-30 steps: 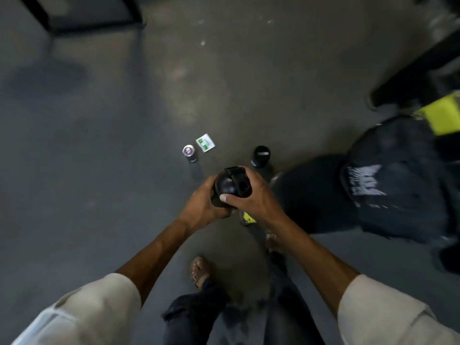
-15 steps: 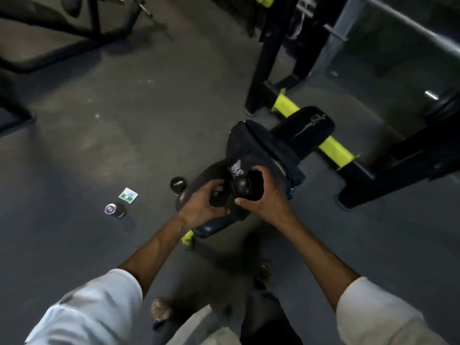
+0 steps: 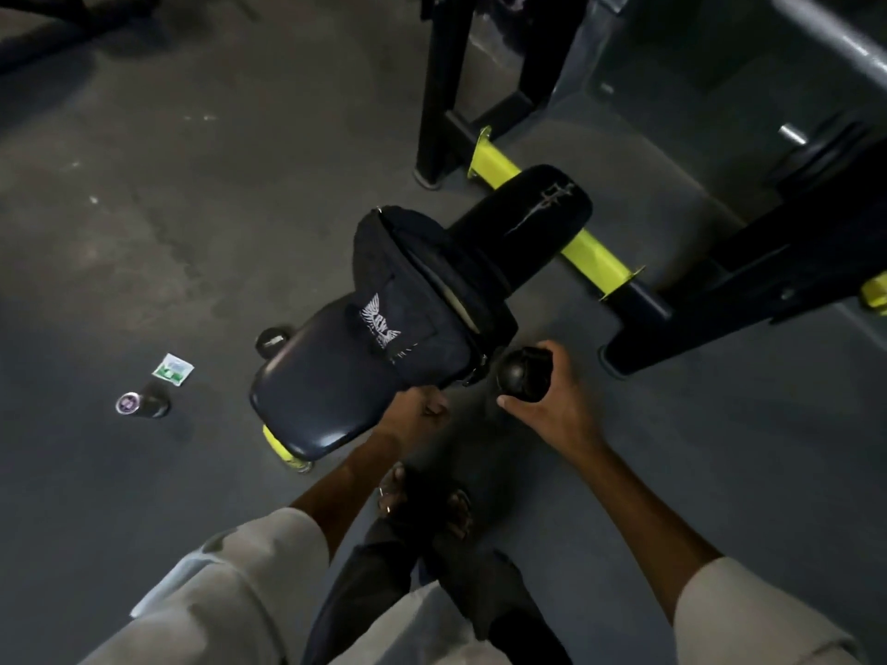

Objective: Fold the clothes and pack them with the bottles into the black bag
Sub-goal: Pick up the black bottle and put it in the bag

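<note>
The black bag [image 3: 413, 300] with a white winged logo lies on the dark padded gym bench [image 3: 317, 395], its opening turned to the right. My right hand [image 3: 552, 400] grips a black bottle [image 3: 521, 376] by its top, just right of the bag's near corner. My left hand [image 3: 420, 412] has its fingers curled at the bag's near edge and seems to hold it. A second black bottle [image 3: 273, 342] stands on the floor left of the bench. A purple-lidded bottle [image 3: 139, 404] stands further left. No clothes are visible.
A green and white packet [image 3: 173, 370] lies on the grey floor near the purple-lidded bottle. A black and yellow machine frame [image 3: 595, 256] runs behind and right of the bench. My feet [image 3: 422, 501] stand just below my hands.
My left hand has let go of the bottle and moved to the bag's near edge. My right hand has carried the bottle to the right of the bag. The view has turned toward the bench.
</note>
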Action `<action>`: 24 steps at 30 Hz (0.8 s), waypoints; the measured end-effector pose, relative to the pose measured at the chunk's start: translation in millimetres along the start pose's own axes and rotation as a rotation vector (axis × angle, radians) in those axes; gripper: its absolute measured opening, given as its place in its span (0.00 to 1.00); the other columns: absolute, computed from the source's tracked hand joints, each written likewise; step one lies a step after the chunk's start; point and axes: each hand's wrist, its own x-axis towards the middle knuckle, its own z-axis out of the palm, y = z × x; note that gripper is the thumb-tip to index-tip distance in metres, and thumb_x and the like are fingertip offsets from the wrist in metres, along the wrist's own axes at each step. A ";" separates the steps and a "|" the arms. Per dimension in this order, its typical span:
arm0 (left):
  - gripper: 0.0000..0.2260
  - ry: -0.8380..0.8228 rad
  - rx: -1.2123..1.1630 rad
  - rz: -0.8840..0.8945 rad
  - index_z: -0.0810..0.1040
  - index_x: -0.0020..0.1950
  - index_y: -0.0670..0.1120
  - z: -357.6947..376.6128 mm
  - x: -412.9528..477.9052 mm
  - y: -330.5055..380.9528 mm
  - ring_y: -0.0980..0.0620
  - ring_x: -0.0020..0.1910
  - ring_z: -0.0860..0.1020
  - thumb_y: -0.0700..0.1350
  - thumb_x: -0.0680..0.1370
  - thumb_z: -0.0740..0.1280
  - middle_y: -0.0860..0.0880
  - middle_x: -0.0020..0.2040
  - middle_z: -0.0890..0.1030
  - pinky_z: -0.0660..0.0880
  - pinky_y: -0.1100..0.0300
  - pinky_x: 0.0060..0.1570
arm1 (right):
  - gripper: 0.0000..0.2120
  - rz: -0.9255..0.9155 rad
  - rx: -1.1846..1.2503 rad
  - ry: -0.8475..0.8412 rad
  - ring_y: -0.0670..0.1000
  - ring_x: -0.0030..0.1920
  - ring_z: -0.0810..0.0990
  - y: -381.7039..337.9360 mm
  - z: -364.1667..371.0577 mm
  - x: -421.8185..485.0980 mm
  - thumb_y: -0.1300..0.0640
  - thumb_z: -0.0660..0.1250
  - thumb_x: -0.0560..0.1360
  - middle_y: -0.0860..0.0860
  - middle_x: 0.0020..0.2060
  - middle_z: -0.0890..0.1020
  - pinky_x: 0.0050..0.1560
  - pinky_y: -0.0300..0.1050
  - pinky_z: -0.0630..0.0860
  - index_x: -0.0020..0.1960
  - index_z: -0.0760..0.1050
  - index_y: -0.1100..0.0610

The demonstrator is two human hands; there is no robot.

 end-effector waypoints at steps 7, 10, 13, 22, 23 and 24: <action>0.13 -0.041 0.020 -0.072 0.81 0.59 0.41 67.4 55.7 9.1 0.47 0.54 0.82 0.40 0.75 0.73 0.45 0.52 0.83 0.77 0.54 0.59 | 0.44 0.035 -0.116 -0.025 0.59 0.60 0.79 53.7 -10.6 32.2 0.42 0.80 0.64 0.54 0.64 0.77 0.50 0.47 0.74 0.72 0.60 0.47; 0.20 -0.034 0.108 -0.084 0.75 0.69 0.45 89.5 75.8 19.6 0.45 0.63 0.78 0.44 0.77 0.71 0.44 0.65 0.79 0.72 0.56 0.61 | 0.47 -0.028 -0.089 -0.089 0.58 0.64 0.76 75.8 -11.0 54.5 0.41 0.79 0.64 0.55 0.69 0.74 0.55 0.48 0.76 0.75 0.57 0.45; 0.26 0.102 0.091 -0.164 0.68 0.75 0.47 111.2 103.3 21.0 0.44 0.69 0.73 0.40 0.78 0.68 0.44 0.74 0.70 0.72 0.50 0.67 | 0.49 -0.088 -0.076 -0.167 0.58 0.66 0.74 103.6 -6.9 87.9 0.40 0.79 0.63 0.55 0.70 0.71 0.57 0.52 0.78 0.76 0.57 0.43; 0.34 0.229 0.192 -0.311 0.56 0.81 0.52 151.3 167.8 -9.2 0.40 0.64 0.76 0.32 0.78 0.61 0.41 0.75 0.68 0.76 0.47 0.61 | 0.45 -0.363 -0.087 -0.434 0.52 0.64 0.74 147.6 23.8 148.2 0.43 0.77 0.61 0.48 0.68 0.71 0.58 0.56 0.79 0.73 0.59 0.44; 0.33 0.221 0.190 -0.300 0.57 0.81 0.52 151.3 170.2 -16.4 0.41 0.65 0.76 0.32 0.78 0.60 0.41 0.74 0.69 0.76 0.48 0.62 | 0.45 -0.375 -0.087 -0.442 0.51 0.64 0.75 149.1 27.7 150.4 0.42 0.76 0.61 0.48 0.67 0.71 0.56 0.56 0.80 0.73 0.59 0.44; 0.32 0.216 0.183 -0.282 0.59 0.80 0.51 150.4 172.6 -24.6 0.42 0.66 0.75 0.32 0.78 0.60 0.41 0.74 0.70 0.75 0.49 0.63 | 0.45 -0.381 -0.073 -0.438 0.51 0.63 0.75 150.2 30.7 152.2 0.42 0.76 0.61 0.47 0.67 0.71 0.55 0.55 0.80 0.73 0.60 0.43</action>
